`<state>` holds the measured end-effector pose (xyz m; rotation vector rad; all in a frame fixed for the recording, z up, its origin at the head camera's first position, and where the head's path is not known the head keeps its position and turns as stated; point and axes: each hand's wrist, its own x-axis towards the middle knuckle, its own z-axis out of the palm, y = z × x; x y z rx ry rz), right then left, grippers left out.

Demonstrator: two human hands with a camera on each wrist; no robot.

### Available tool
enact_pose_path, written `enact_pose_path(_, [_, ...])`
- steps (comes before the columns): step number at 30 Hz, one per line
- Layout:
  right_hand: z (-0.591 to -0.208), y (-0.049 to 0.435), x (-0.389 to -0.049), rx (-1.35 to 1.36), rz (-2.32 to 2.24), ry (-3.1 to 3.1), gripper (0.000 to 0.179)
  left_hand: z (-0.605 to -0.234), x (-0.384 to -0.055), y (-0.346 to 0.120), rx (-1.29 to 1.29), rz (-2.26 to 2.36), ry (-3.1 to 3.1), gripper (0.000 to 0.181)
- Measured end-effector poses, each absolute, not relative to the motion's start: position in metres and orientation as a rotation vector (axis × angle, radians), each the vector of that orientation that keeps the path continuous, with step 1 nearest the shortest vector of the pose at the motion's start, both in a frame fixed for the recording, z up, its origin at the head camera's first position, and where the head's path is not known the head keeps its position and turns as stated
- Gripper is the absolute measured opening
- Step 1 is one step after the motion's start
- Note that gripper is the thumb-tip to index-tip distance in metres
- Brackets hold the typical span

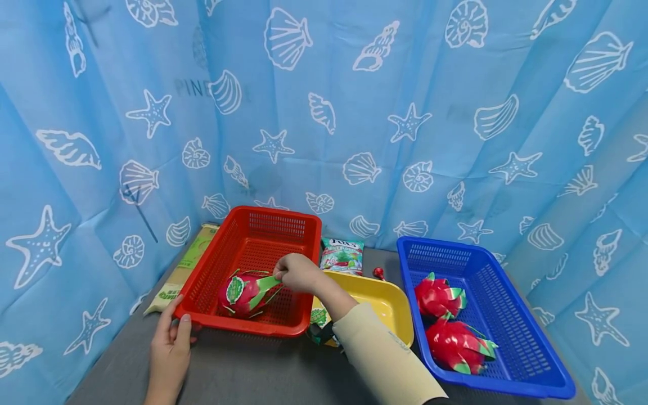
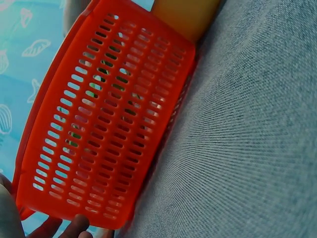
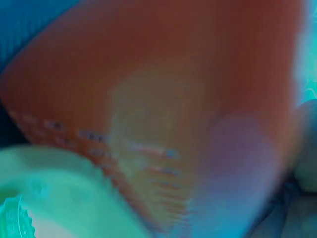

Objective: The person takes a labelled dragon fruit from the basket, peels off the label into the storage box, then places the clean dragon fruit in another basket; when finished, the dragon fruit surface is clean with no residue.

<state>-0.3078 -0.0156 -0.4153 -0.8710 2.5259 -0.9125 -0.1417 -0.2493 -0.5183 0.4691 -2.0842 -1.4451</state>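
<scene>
A pink dragon fruit (image 1: 247, 297) with green leaf tips and a round green-and-white sticker lies in the red basket (image 1: 243, 324). My right hand (image 1: 298, 273) reaches in from the right and pinches one long green leaf of it. At the basket's near left corner, my left hand (image 1: 173, 340) holds the rim. In the left wrist view, the fingers (image 2: 74, 226) curl round the red basket (image 2: 106, 124) at its end. The right wrist view is blurred: red mesh fills much of it, and the fruit cannot be made out.
Right of the red basket stands a yellow tray (image 1: 400, 306), partly behind the right forearm. A blue basket (image 1: 531, 337) holds two dragon fruits (image 1: 455, 344). Behind the tray lie a candy bag (image 1: 342, 256) and a red lollipop (image 1: 378, 273). A green-and-beige packet (image 1: 174, 284) lies at left.
</scene>
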Motion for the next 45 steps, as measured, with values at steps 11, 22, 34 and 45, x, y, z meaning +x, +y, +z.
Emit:
enact_pose_path(11, [-0.395,-0.001,-0.283,-0.653,-1.317,2.289,0.020,-0.519,-0.141,-0.248,0.451,-1.460,-2.068,0.049])
enact_pose_path(22, [-0.375,0.047,-0.242,-0.546,-1.751,2.019,0.015,-0.521,-0.140,-0.251,0.450,-1.496,-2.044,0.048])
enact_pose_path(34, [-0.370,0.127,-0.181,-0.477,-1.944,1.909,0.013,-0.524,-0.138,-0.251,0.469,-1.507,-2.049,0.049])
enact_pose_path(45, [-0.423,0.204,-0.131,-0.458,-1.899,1.652,0.017,-0.523,-0.141,-0.257,0.462,-1.506,-2.050,0.049])
